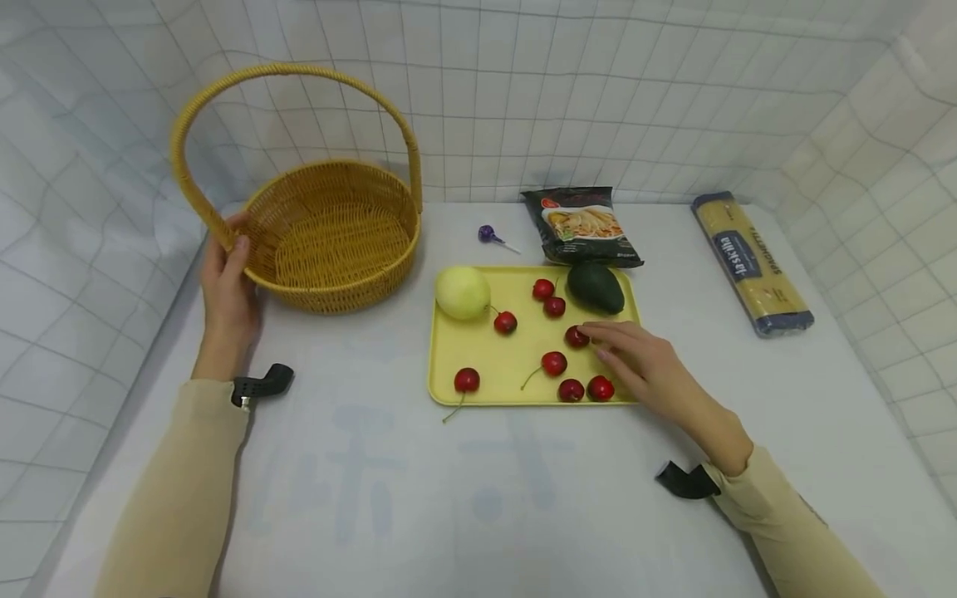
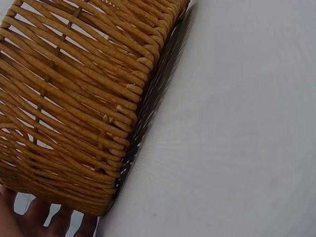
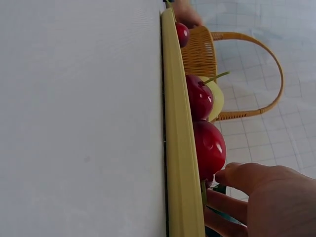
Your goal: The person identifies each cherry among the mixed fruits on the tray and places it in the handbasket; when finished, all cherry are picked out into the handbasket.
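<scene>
Wicker fills the grip of the left hand (image 1: 227,303), its fingers curled round the left rim of the basket (image 1: 336,301) beside the foot of the handle. White table (image 1: 359,473) stretches in front of the basket, and a narrow strip parts it from the yellow tray (image 1: 489,353). Near the tray's left edge sits a round pale fruit (image 1: 462,292); below it, one cherry's stem hangs over the front edge. A lollipop (image 1: 487,234) and a noodle packet (image 1: 583,228) lie behind the tray, an avocado (image 1: 595,288) inside its back right corner. The right hand (image 1: 645,361) reaches in over the right edge, half open, fingertips at a cherry (image 1: 575,337); a firm hold cannot be made out. Wide table room separates the tray from the spaghetti pack (image 1: 751,264).
</scene>
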The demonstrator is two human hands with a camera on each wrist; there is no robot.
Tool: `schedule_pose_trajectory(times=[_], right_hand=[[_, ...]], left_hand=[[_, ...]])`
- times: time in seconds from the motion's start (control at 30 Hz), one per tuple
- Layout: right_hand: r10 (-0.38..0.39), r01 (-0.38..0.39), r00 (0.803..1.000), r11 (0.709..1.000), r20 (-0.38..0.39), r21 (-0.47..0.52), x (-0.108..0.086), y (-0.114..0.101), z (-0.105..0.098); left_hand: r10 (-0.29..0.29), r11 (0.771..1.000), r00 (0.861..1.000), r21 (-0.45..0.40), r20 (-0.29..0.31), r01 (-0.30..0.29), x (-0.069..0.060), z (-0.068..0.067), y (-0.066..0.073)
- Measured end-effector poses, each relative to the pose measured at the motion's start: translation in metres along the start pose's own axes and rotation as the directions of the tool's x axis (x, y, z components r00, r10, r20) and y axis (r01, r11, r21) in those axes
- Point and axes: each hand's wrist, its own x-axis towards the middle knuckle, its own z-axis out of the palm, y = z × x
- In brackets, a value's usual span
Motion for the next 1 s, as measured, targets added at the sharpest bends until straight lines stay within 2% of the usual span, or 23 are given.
schedule_pose_trajectory(times=[0.23, 0.43, 0.63, 0.83, 1.0], right_hand=[[-0.025, 0.026, 0.999, 0.999, -0.03, 0.035, 0.007, -0.005, -0.002], [0.028, -0.029, 0.996, 1.0, 0.084, 0.008, 0.011, -0.011, -0.005], [0.051, -0.038, 0.984, 0.996, 0.169, -0.077, 0.021, -0.015, -0.007], [0.075, -0.061, 0.977, 0.995, 0.199, -0.079, 0.028, -0.017, -0.007], [0.075, -0.064, 0.98, 0.996, 0.185, -0.066, 0.03, -0.016, -0.005]], left_hand=[[0.006, 1.0, 0.999, 0.015, 0.037, -0.007, 0.002, 0.004, 0.005], [-0.02, 0.999, 0.999, 0.036, 0.046, 0.019, -0.001, 0.003, 0.003], [-0.026, 0.999, 0.999, 0.043, 0.033, 0.025, -0.003, 0.001, -0.002], [-0.033, 0.995, 0.999, 0.091, 0.039, 0.029, -0.003, 0.0, -0.001], [-0.045, 0.994, 0.999, 0.098, 0.031, 0.041, -0.002, -0.001, 0.001]])
